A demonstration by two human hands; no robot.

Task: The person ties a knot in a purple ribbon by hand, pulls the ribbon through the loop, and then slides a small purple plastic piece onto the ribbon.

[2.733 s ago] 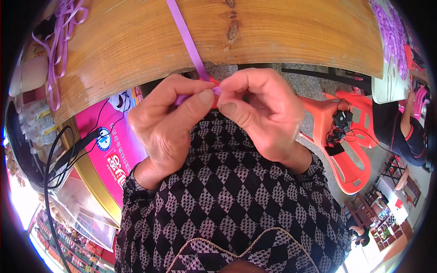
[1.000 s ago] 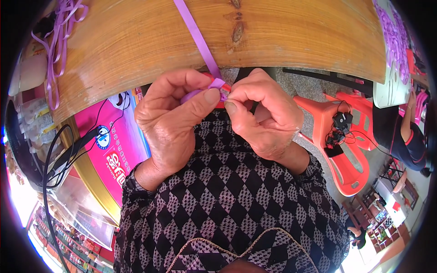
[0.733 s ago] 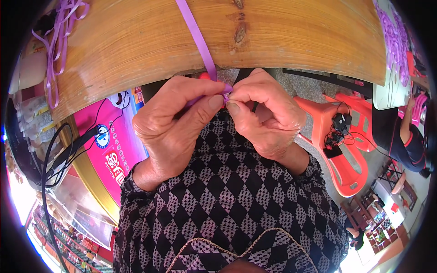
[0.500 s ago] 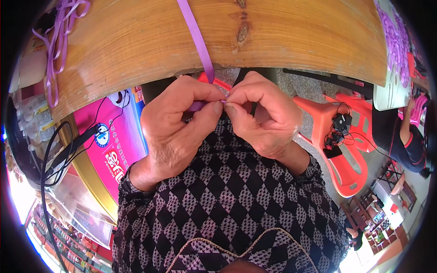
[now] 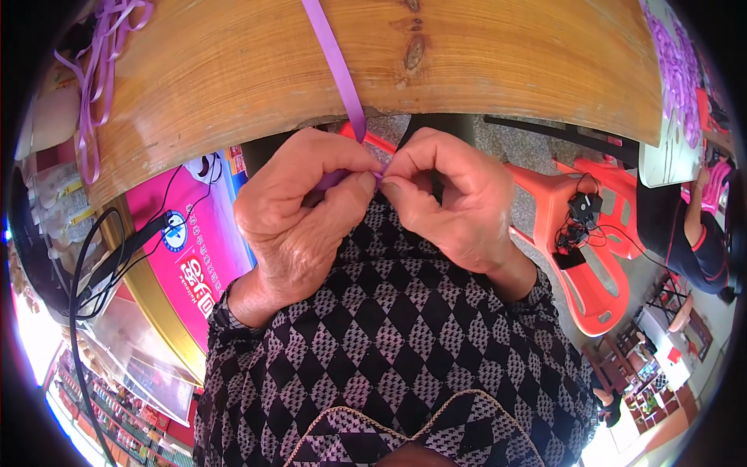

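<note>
A purple ribbon (image 5: 336, 66) runs across the wooden table (image 5: 498, 62) and hangs over its near edge toward my hands. My left hand (image 5: 307, 206) pinches the ribbon between thumb and forefinger, and part of the strip shows inside its curled fingers. Right beside it, my right hand (image 5: 455, 198) pinches the same ribbon, its fingertips almost touching the left ones. Only a small purple bit shows between the two pinches; its exact fold or knot is hidden by the fingers. Both hands are in front of my chest, just off the table's edge.
More purple ribbons (image 5: 105, 70) hang at the table's left end. A bundle of purple ribbon pieces (image 5: 675, 70) lies on a white board (image 5: 661, 166) at the right. An orange stool (image 5: 580, 272) carries a black device with cables (image 5: 580, 222). Another person (image 5: 685, 233) is at far right.
Both hands keep their pinch on the ribbon and have shifted only slightly, with the fingertips a little lower. The ribbon on the table lies as before.
</note>
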